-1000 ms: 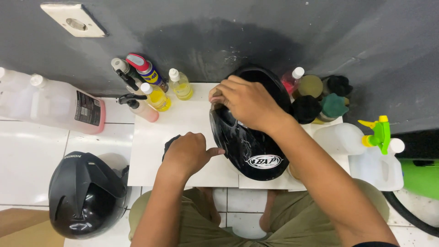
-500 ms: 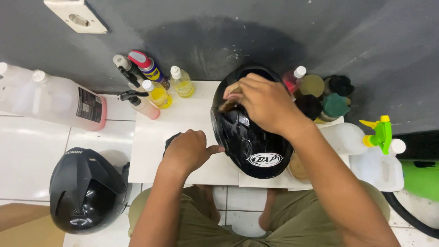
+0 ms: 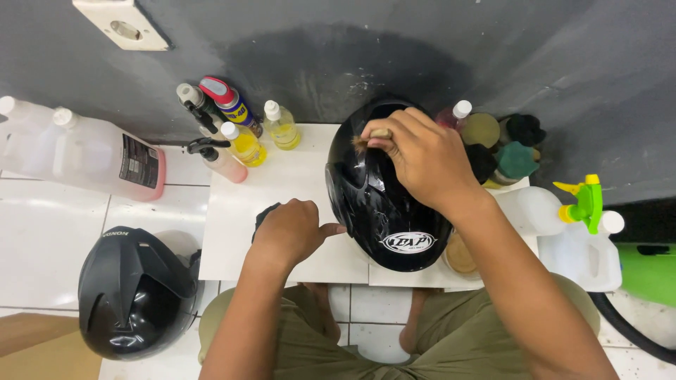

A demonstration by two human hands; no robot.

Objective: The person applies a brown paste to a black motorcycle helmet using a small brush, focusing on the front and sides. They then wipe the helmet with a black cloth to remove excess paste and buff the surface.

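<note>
One glossy black helmet (image 3: pixel 384 204) sits on the white desk (image 3: pixel 282 183), toward its right side, shell up. Right hand (image 3: pixel 422 158) rests on the crown, fingers curled together around a small brush (image 3: pixel 373 135) whose bristles touch the shell. Left hand (image 3: pixel 292 229) lies on the desk just beside the helmet, fingers closed over a dark cloth (image 3: pixel 264 213), thumb touching the shell. Small bottles (image 3: pixel 243 141) line the wall; second black helmet (image 3: pixel 134 292) on the tiled floor (image 3: pixel 42 232), lower left.

A low white bench (image 3: pixel 282 204) in the middle of the frame carries a glossy black helmet (image 3: pixel 394 218), a dark cloth (image 3: pixel 262 214) and small bottles (image 3: pixel 246 144) along its upper edge. The white tiled floor (image 3: pixel 49 232) carries a second black helmet (image 3: pixel 134 292) at lower left and large jugs (image 3: pixel 91 158) at upper left.
</note>
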